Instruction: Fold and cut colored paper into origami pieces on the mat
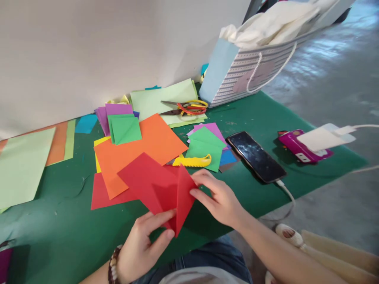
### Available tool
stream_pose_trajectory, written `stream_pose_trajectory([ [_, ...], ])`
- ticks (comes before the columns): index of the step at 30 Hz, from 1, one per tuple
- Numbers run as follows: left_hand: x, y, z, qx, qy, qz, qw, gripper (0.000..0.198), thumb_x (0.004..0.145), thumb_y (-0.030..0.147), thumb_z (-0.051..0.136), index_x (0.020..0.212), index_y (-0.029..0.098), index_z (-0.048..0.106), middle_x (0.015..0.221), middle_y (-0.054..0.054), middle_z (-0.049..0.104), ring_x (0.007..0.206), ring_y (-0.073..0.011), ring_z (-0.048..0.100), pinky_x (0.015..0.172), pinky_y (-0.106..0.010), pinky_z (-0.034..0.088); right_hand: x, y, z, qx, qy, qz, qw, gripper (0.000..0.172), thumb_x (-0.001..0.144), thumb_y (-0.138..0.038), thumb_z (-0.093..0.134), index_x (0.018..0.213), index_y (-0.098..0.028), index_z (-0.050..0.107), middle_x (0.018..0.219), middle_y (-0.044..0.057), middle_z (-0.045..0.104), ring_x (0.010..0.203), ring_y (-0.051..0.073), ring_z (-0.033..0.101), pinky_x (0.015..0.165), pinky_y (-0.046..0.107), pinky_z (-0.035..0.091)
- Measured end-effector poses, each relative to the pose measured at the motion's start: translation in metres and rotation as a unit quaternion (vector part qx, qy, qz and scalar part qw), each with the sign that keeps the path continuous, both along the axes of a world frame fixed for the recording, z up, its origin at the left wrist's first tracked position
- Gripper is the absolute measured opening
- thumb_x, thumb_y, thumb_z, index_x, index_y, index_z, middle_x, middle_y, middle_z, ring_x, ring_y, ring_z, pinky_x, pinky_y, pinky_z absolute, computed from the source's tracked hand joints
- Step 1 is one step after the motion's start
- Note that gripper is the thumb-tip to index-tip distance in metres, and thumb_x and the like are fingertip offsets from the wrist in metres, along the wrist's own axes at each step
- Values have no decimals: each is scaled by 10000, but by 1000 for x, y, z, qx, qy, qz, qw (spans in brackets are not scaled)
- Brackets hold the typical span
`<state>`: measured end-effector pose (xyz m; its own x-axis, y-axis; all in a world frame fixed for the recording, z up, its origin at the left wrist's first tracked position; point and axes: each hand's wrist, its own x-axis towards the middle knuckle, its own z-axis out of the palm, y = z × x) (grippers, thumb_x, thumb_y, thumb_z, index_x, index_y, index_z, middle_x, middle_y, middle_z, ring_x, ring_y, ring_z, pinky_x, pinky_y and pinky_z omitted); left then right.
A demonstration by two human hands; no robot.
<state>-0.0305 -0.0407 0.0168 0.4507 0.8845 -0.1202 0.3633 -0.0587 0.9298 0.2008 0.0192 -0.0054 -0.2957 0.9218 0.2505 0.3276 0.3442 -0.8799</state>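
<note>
A sheet of red paper (148,177), partly folded, hangs over the near side of the table between my two hands. My left hand (145,240) grips its lower corner, index finger on the inner face and thumb below. My right hand (217,197) pinches the raised flap at its right edge between thumb and fingers. Just beyond lie an orange sheet (130,150) and another red sheet (103,193) under it. A yellow box cutter (192,161) rests behind the red paper, partly on a green sheet (204,144).
Scissors (186,108) lie on pale green sheets (162,96) near the wall. A phone (256,157) with a cable sits to the right, beside a purple box (296,148) carrying a white power bank (322,138). A striped gift bag (245,71) stands behind. More paper (26,165) is at left.
</note>
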Motion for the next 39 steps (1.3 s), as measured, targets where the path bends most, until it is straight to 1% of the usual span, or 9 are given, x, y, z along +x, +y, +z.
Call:
stream_pose_trajectory([
  [3, -9, -5, 22, -29, 6, -67, 997, 624, 857, 135, 562, 1419, 338, 384, 892, 30, 733, 664, -104, 672, 619, -173, 548, -2, 23, 0, -43, -42, 38, 997, 342, 946, -297, 472, 1278, -263, 548, 1167, 74, 636, 1084, 200, 595, 915, 357, 507],
  [5, -17, -2, 37, 21, 60, -38, 997, 624, 830, 126, 600, 1374, 374, 419, 788, 70, 715, 622, -99, 650, 584, -160, 528, -2, 36, 0, -61, -55, 85, 993, 366, 955, -293, 447, 1312, -286, 527, 1279, 56, 600, 1189, 205, 547, 991, 379, 464],
  [9, -29, 31, 51, 124, 148, 99, 976, 802, 744, 364, 760, 1433, 326, 350, 1337, -56, 565, 1166, -254, 572, 984, -372, 475, 1, 51, 9, -67, -82, 159, 982, 357, 944, -244, 461, 1285, -283, 560, 1193, 62, 631, 1110, 203, 577, 937, 377, 486],
  [12, -24, 65, 49, 35, 134, 38, 990, 1039, 611, 482, 832, 1473, 260, 296, 1510, -111, 356, 1378, -349, 331, 1103, -490, 331, -1, 52, 20, -41, -106, 208, 971, 333, 931, -190, 481, 1226, -274, 608, 1090, 69, 616, 1013, 184, 585, 896, 360, 492],
  [17, 0, 92, 33, -158, 13, -58, 986, 671, 771, 390, 726, 1373, 253, 464, 1322, -98, 573, 1185, -293, 563, 962, -417, 475, -10, 51, 30, -10, -69, 264, 962, 307, 909, -154, 534, 1172, -279, 631, 1125, 44, 583, 1052, 146, 563, 930, 297, 469],
  [21, 7, 83, 14, -214, -29, 3, 976, 460, 766, 321, 738, 1195, 207, 618, 1218, -93, 644, 1129, -298, 594, 922, -395, 490, 3, 50, 23, 59, -86, 138, 985, 298, 931, -231, 528, 1223, -252, 581, 1159, 51, 597, 1048, 154, 577, 930, 299, 475],
  [24, 1, 72, 8, -270, -89, 86, 955, 426, 783, 346, 731, 1167, 197, 624, 1223, -93, 642, 1127, -296, 597, 914, -381, 496, 28, 46, 6, 149, -252, -5, 956, 309, 909, -256, 561, 1214, -210, 586, 1127, 84, 621, 1099, 240, 540, 960, 407, 447],
  [31, -6, 63, 7, -359, -231, 126, 895, 421, 787, 276, 741, 1176, 190, 606, 1265, -115, 615, 1161, -316, 582, 942, -408, 495, 32, 41, -25, 225, -426, -66, 874, 340, 902, -271, 566, 1226, -168, 575, 1102, 113, 620, 1038, 277, 530, 863, 418, 455],
  [39, -7, 61, 0, -412, -297, 143, 849, 346, 794, 218, 727, 1126, 164, 648, 1140, -119, 685, 1011, -269, 669, 837, -345, 549, 51, 27, -16, 228, -412, -56, 880, 263, 954, -269, 432, 1134, -124, 557, 1088, 141, 598, 973, 249, 585, 830, 381, 457],
])
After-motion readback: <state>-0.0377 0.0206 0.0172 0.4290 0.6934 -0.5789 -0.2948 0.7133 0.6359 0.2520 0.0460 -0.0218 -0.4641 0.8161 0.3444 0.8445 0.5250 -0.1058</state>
